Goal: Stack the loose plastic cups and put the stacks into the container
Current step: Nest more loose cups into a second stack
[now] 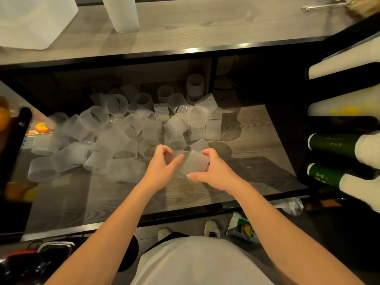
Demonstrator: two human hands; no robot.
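Several loose frosted, ribbed plastic cups (123,128) lie in a heap on the lower wooden shelf (257,145), most on their sides. My left hand (162,167) and my right hand (213,171) meet at the front of the heap. The right hand grips one ribbed cup (193,163) lying on its side. My left hand's fingers pinch a second clear cup (174,154) pressed against the first. A tall stack of cups (123,14) stands on the upper counter beside a white translucent container (33,21) at the top left.
Dark shelf frame edges run above and in front of the shelf. Green bottles (337,145) and pale rolls (345,103) lie on a rack at the right. Fruit (41,127) sits at the left edge. Bags and my shoes are on the floor below.
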